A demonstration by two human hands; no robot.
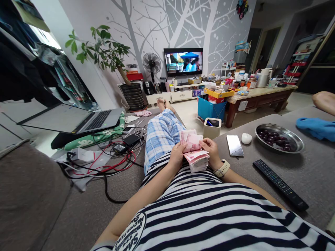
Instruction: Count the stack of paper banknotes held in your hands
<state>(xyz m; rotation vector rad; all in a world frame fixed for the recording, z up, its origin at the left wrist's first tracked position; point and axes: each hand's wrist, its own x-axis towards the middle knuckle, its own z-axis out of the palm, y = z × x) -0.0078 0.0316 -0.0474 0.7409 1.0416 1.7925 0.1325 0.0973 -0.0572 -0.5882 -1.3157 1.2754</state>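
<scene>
A thick stack of pink banknotes rests on my lap over my striped shirt. My left hand grips the stack from the left, its fingers wrapped round the edge. On the right side my right hand, with a pale watch on the wrist, pinches the upper notes, which are lifted and fanned towards the top. My legs in blue plaid trousers stretch out along the grey sofa.
To my right on the sofa lie a phone, a small white object, a metal bowl of dark fruit, a remote and a blue cloth. On the left are an open laptop and tangled cables. Ahead stand a cluttered table and a TV.
</scene>
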